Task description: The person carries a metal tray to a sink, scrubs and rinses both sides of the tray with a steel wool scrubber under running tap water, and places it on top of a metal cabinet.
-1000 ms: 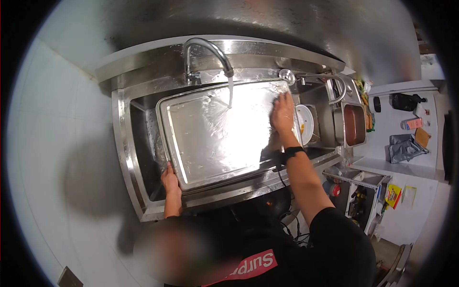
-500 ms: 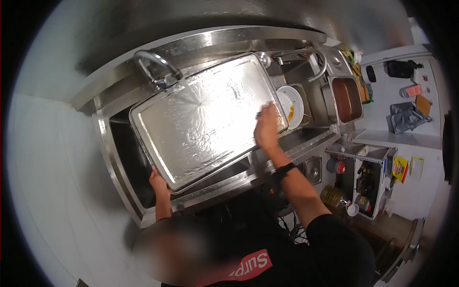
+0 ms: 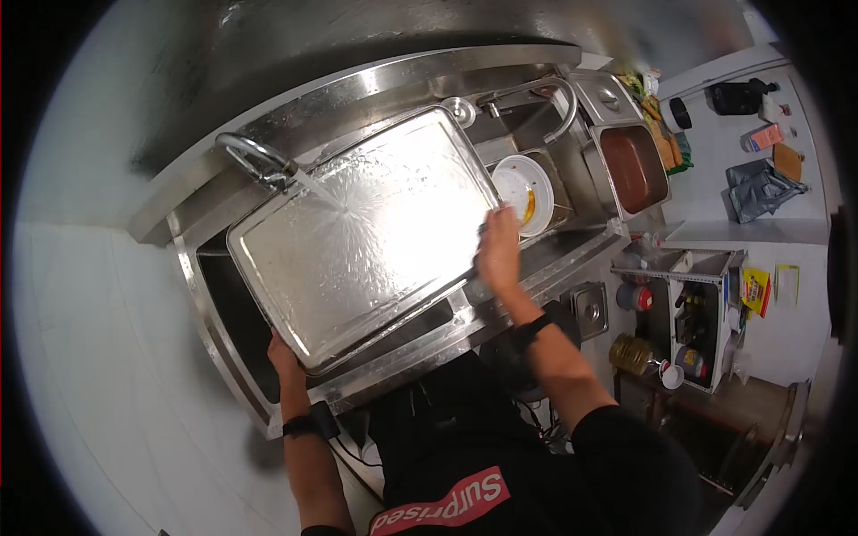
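Tray [image 3: 357, 246] slants, long axis running lower-left to upper-right.

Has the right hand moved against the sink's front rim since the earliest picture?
Yes. The right hand has moved nearer the sink's front rim, down from beside the tray's far corner.

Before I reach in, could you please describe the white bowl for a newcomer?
Start at the steel sink, where the big metal tray is under running water. Just past the tray's right edge sits the bowl. Unlike the tray, it is round and white, with an orange smear inside.
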